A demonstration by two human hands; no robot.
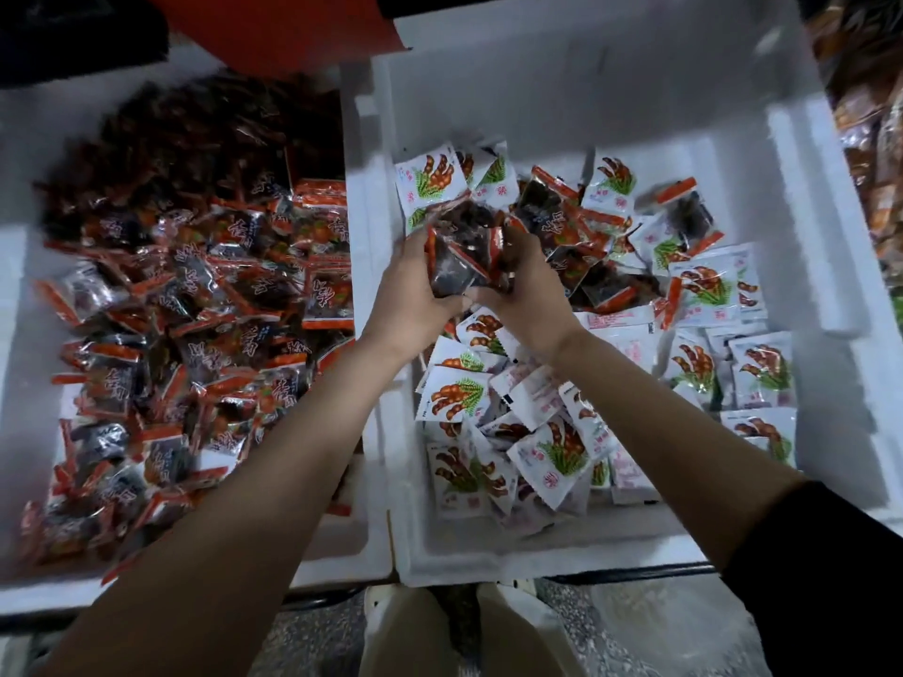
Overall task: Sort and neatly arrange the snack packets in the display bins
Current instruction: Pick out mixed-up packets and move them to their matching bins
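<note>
Forearms stretch up from the bottom edge, left hand [409,288] and right hand [528,291] together clutching a bunch of dark red-edged packets [459,259] at frame centre, above the right bin [801,212] (white packets [459,394] heaped inside), beside the left bin [14,324].

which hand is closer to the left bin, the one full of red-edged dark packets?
Left. The left hand is just beside the left bin, over the adjoining wall of the right bin. The right hand sits further into the right bin. Both grip one bunch of dark packets.
</note>
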